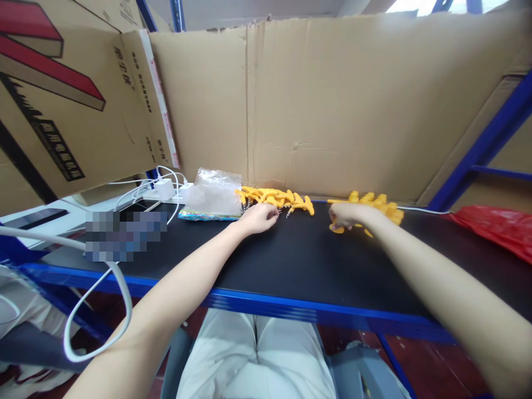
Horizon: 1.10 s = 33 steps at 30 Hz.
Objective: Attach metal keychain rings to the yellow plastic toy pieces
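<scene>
The yellow pieces [276, 198] form two groups at the centre of the frame, at the far edge of the bench [291, 266], against the cardboard wall [332, 105]. The left group is a row; the right group [380, 204] is a loose heap. The left hand [258, 218] rests at the near end of the row, fingers curled together on a small item (too small to identify). The right hand [347, 215] lies on the heap, fingers bent down over one piece; whether they pinch it cannot be told.

Risks, as judged:
- Small metal loops appear to hang from the row's pieces; these may tangle, so lifting one piece could drag its neighbours.
- A sweeping forearm could push pieces off the bench.
- The white cable [95, 310] loops below the bench edge at lower left and could snag an elbow.

Writing: the cardboard box [62, 94] at upper left carries printed characters, not legible here. The clear bag [211, 194] shows no readable label.
</scene>
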Each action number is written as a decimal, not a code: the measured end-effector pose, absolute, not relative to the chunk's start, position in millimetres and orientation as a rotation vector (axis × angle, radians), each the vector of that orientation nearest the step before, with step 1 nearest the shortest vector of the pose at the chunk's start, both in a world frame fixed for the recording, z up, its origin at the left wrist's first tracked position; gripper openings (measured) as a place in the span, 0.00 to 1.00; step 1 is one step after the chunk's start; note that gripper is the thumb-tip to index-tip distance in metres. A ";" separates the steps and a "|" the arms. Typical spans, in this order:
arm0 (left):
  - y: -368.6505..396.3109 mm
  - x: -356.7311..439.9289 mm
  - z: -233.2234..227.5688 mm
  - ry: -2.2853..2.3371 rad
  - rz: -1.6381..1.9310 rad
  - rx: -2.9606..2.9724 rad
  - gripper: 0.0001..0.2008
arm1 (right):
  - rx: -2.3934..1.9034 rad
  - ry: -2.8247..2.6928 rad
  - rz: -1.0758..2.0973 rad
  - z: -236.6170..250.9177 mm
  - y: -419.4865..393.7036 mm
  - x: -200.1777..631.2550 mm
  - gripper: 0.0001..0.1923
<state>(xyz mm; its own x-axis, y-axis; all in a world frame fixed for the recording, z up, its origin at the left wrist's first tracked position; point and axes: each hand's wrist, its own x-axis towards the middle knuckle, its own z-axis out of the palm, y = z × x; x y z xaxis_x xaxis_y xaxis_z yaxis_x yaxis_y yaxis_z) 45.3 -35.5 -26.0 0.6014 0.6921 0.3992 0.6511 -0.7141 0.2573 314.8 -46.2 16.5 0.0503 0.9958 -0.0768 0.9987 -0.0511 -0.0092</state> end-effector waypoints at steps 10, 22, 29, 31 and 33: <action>-35.8 45.3 -25.8 1.109 0.737 2.748 0.11 | 2.033 1.993 0.057 17.9 -53.4 271.5 0.08; -35.1 43.4 -25.7 1.114 0.728 2.753 0.11 | 2.008 2.574 0.288 14.9 -66.8 275.1 0.21; -33.7 42.9 -27.9 1.104 0.761 2.756 0.11 | 2.084 2.669 0.415 10.8 -62.6 281.9 0.28; -33.0 42.7 -28.0 1.100 0.763 2.762 0.11 | 2.114 2.640 0.410 11.3 -62.2 283.8 0.28; -31.6 43.7 -26.7 1.108 0.775 2.769 0.11 | 2.155 2.598 0.402 11.7 -60.5 287.3 0.27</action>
<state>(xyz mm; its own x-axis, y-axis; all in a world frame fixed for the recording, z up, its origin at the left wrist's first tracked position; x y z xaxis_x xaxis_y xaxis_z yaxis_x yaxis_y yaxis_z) 43.7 -31.6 -26.7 0.6151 0.6608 0.4302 0.6307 -0.7398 0.2345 287.3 -60.5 11.7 -0.1764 0.9230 0.3420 0.9832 0.1819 0.0162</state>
